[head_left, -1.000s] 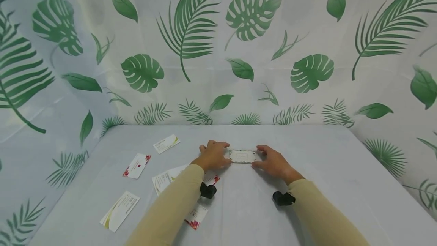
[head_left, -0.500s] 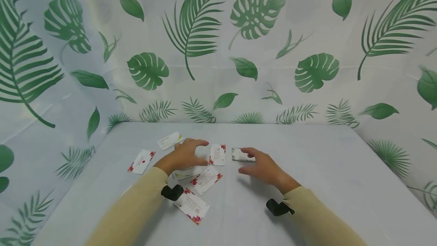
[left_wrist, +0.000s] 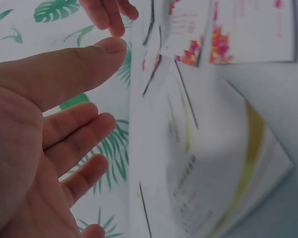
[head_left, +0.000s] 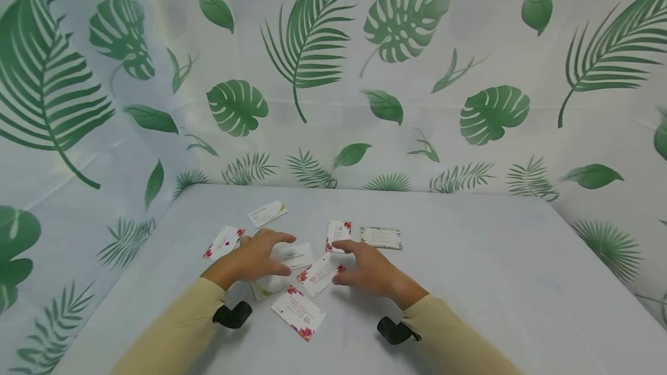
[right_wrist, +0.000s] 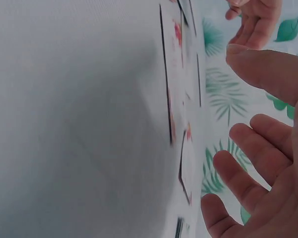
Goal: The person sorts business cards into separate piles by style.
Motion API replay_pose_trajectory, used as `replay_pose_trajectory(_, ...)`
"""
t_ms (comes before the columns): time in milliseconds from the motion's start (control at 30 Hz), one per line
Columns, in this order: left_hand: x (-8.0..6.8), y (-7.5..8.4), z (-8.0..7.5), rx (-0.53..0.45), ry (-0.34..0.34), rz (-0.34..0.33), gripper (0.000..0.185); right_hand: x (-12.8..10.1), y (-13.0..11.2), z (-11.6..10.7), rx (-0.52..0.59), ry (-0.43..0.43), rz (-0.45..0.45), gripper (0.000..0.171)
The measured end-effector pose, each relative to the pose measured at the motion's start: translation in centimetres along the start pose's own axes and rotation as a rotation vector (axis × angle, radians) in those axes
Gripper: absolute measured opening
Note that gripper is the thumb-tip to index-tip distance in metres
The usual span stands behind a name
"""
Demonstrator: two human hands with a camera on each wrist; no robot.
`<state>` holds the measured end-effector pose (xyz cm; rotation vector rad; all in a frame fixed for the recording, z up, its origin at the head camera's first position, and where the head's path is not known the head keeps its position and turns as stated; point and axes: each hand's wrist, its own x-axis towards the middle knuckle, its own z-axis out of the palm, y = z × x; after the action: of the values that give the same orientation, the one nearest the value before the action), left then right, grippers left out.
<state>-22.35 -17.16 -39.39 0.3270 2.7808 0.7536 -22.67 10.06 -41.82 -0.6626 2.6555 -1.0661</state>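
My left hand [head_left: 255, 256] hovers over the left group of cards, holding nothing, thumb and fingers spread apart. Under and beside it are a white card [head_left: 297, 256] and a gold-striped card [left_wrist: 203, 163], large in the left wrist view. My right hand [head_left: 372, 271] is held above the table at the right of the group, also holding nothing. Its fingertips overlap a red-flowered card [head_left: 340, 229] and come near a second red-flowered business card [head_left: 318, 275]. Behind the right hand lies a leaf-bordered card [head_left: 381, 237], flat on the table.
A third red-flowered card [head_left: 299, 312] lies nearer the front. Farther left are a card with a red dot [head_left: 225, 241], partly behind the left hand, and a gold-striped card [head_left: 268, 213] at the back. A leaf-printed curtain [head_left: 323, 74] rises behind the white table [head_left: 479, 282].
Both hands have let go of the leaf-bordered card, which stays on the table. The left hand, then the right, has moved left toward the scattered cards. The head view has shifted slightly.
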Motion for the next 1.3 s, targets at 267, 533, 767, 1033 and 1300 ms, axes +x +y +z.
replay_pose_trajectory(267, -1.9, -1.4, 0.6, 0.016, 0.008, -0.013, 0.061, -0.2, -0.7, 1.6, 0.027, -0.061, -0.054, 0.067)
replay_pose_trajectory(533, -3.1, -1.3, 1.8, 0.008, -0.017, 0.043, 0.060, -1.2, -1.5, 2.6, -0.040, -0.114, -0.107, 0.065)
replay_pose_trajectory(767, -4.2, -1.1, 2.9, -0.011, -0.082, 0.189, 0.060, -2.6, -1.9, 3.4, -0.101, -0.171, -0.124, 0.057)
replay_pose_trajectory(1033, -4.9, -1.0, 3.8, 0.027, -0.088, 0.277, 0.056, -3.8, -2.7, 3.8, -0.182, -0.220, -0.143, 0.049)
replay_pose_trajectory(1300, -5.1, -0.8, 4.4, 0.046, -0.058, 0.314, 0.052, -3.9, -2.8, 3.9, -0.220, -0.226, -0.138, 0.048)
